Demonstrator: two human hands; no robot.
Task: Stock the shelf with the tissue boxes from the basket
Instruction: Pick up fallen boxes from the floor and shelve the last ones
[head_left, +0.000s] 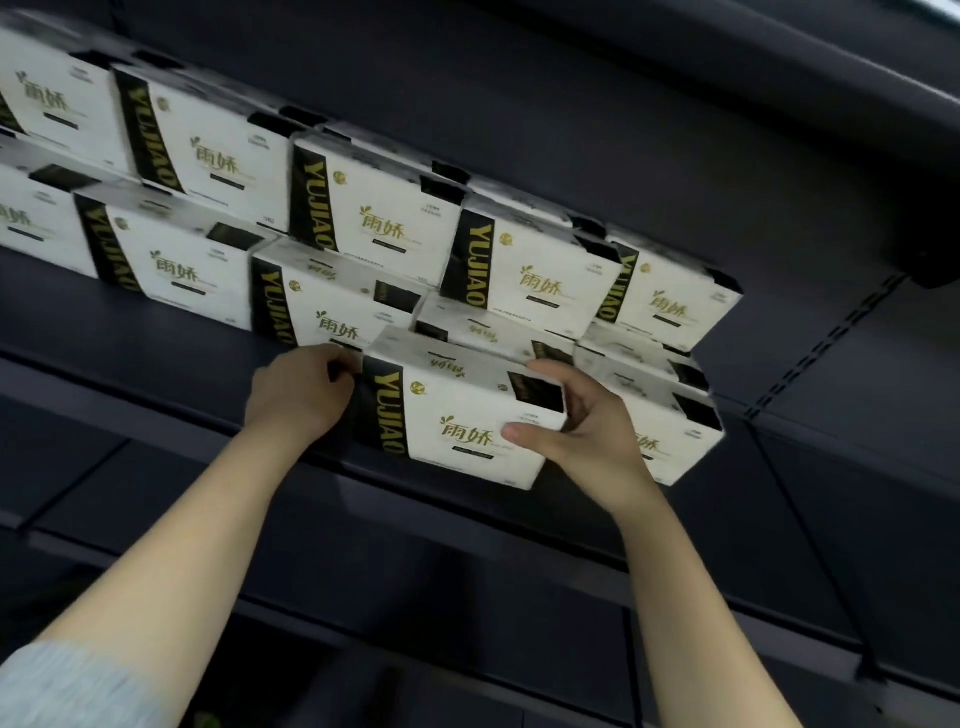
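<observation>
A white tissue box (457, 410) with a black YUJIAO stripe stands at the front of the dark shelf (156, 332). My left hand (298, 395) grips its left, black end. My right hand (576, 421) holds its right end, thumb on the front face and fingers curled over the top corner. Several identical tissue boxes (374, 208) are stacked in two rows behind and to the left of it, and another box (670, 426) stands just to its right. The basket is out of view.
A shelf board above (779, 104) overhangs the stacked boxes. A slotted upright (810, 353) runs along the right of the bay. Lower dark shelves (467, 597) lie beneath my forearms.
</observation>
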